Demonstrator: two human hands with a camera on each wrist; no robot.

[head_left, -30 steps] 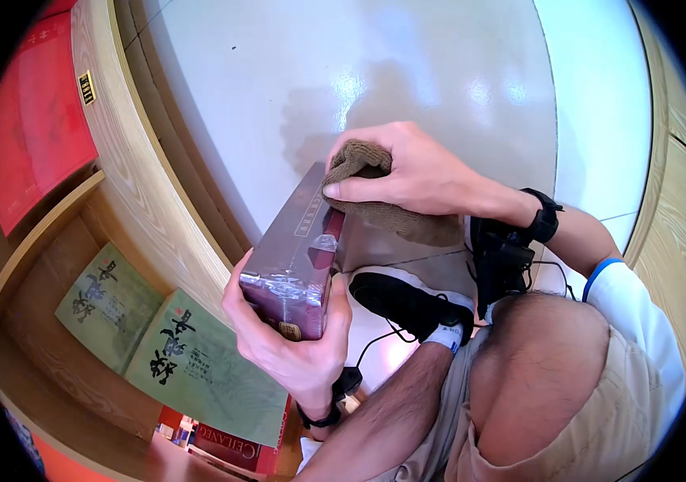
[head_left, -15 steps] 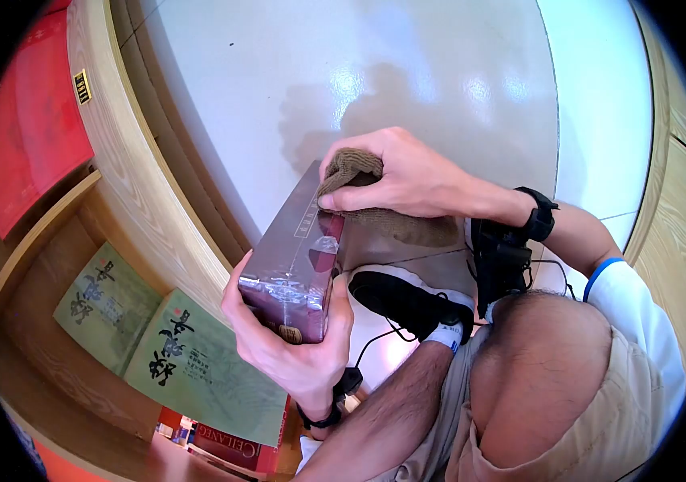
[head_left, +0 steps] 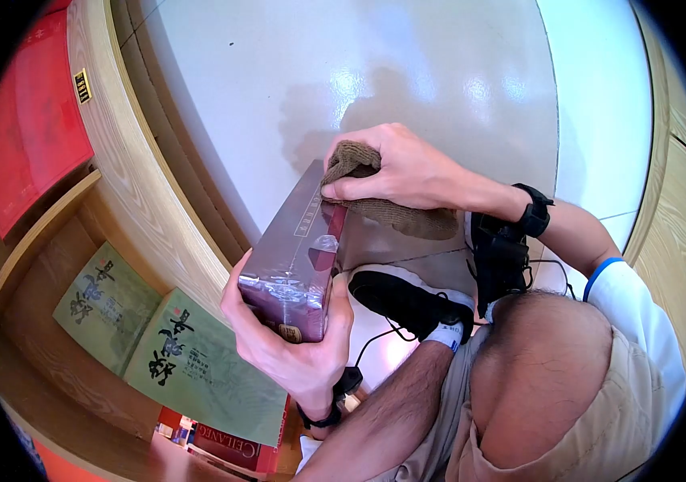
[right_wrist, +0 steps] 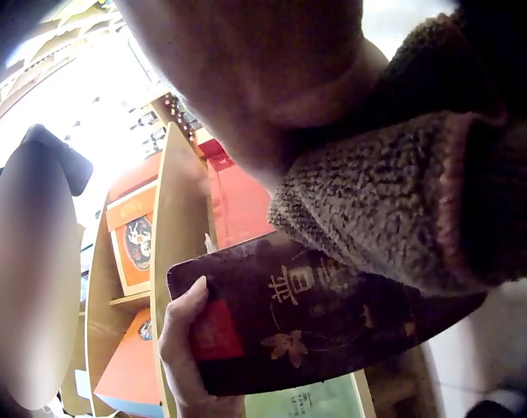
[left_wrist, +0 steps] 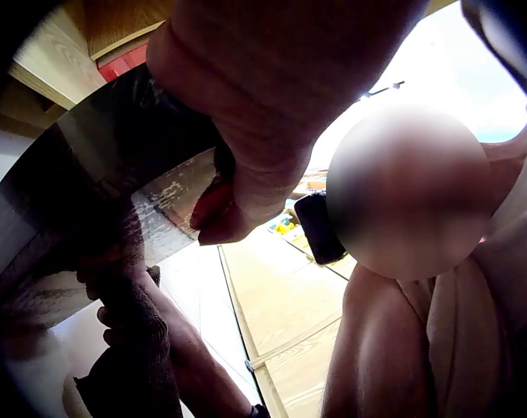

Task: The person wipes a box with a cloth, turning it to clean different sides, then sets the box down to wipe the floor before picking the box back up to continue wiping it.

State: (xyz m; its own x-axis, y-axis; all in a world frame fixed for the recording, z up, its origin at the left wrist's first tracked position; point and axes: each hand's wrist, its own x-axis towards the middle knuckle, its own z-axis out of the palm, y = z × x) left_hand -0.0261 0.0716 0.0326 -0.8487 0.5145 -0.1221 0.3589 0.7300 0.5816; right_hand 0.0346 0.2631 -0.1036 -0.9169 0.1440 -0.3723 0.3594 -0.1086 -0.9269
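A dark maroon box (head_left: 282,249) in shiny clear wrap is held at a slant over the floor. My left hand (head_left: 291,345) grips its near end from below, fingers on one side and thumb on the other. In my right hand (head_left: 407,173) a brown towelling cloth (head_left: 403,221) is bunched between thumb and fingers, pressed on the box's upper edge near the far end. The right wrist view shows gold characters and a leaf on the box's face (right_wrist: 333,318), with the cloth (right_wrist: 376,200) over its edge. In the left wrist view the box is dark and backlit.
At left stands a wooden shelf unit (head_left: 166,161) holding green boxes (head_left: 206,365), a red box (head_left: 34,128) and a dark red one (head_left: 230,446) lower down. Below the cloth is a black shoe (head_left: 399,301) on the pale tiled floor (head_left: 455,56). A wooden cabinet (head_left: 680,217) runs along the right.
My right hand and the cloth slide slightly toward me along the box's edge, then back toward its far end. The left hand keeps its grip with little movement.
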